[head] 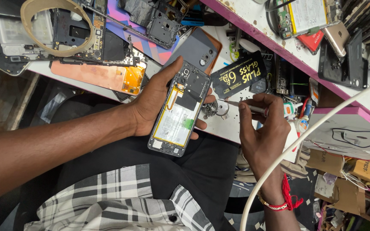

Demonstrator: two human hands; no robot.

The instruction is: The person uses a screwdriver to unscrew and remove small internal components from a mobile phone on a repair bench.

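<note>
My left hand [150, 100] grips an opened phone [180, 109] with its back cover off, so the white battery and the dark circuit board show. The phone is tilted, its camera end pointing up toward the table. My right hand [260, 124] holds thin metal tweezers [245, 105], their tip pointing left at a small pile of screws [211, 108] on the white table edge, just right of the phone. A red thread band circles my right wrist.
A grey phone back cover [193, 49] lies above the phone. Several dismantled phones and frames [91, 38] crowd the table's left. A black flat box [240, 77] sits to the right. A pink-edged shelf [279, 47] holds more phones. A white cable [313, 128] crosses at right.
</note>
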